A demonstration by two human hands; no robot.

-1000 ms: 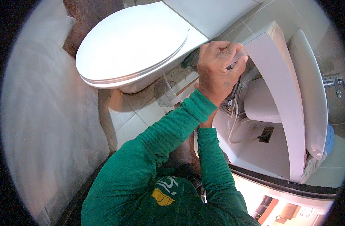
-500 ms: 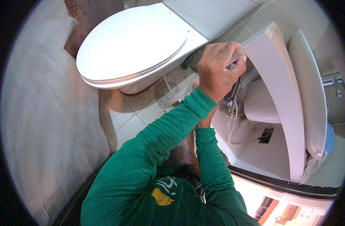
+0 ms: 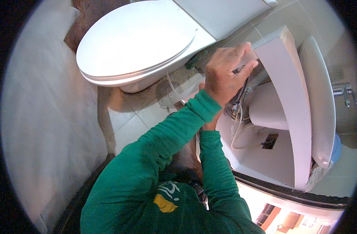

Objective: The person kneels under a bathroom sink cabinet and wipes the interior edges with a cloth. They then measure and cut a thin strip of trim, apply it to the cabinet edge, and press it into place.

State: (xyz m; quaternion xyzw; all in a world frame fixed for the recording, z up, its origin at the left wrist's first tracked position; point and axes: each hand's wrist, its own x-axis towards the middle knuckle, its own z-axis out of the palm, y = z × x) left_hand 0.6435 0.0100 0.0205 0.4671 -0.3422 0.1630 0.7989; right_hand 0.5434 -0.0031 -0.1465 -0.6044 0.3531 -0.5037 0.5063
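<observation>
My left hand [image 3: 227, 74] is at the top corner of a white cabinet panel [image 3: 278, 64], thumb and forefinger stretched out and apart. Part of a pale surface shows between those fingers; whether the hand touches it I cannot tell. My right hand [image 3: 212, 123] is beneath the left wrist, mostly hidden, with only its wrist and a bit of a finger showing. A dark object [image 3: 239, 95] partly shows under the left hand, too covered to name. Close by, a pale hose [image 3: 237, 132] loops down inside the cabinet.
A white toilet [image 3: 135, 39] with its lid down stands at the left. On the right are a white basin [image 3: 320, 105] and a chrome tap [image 3: 344, 91]. A translucent sheet [image 3: 50, 105] hangs along the left side. A dark square opening [image 3: 269, 141] shows inside the cabinet.
The left thumb and forefinger have spread apart from a tighter pinch by the panel corner. The whole view has shifted slightly.
</observation>
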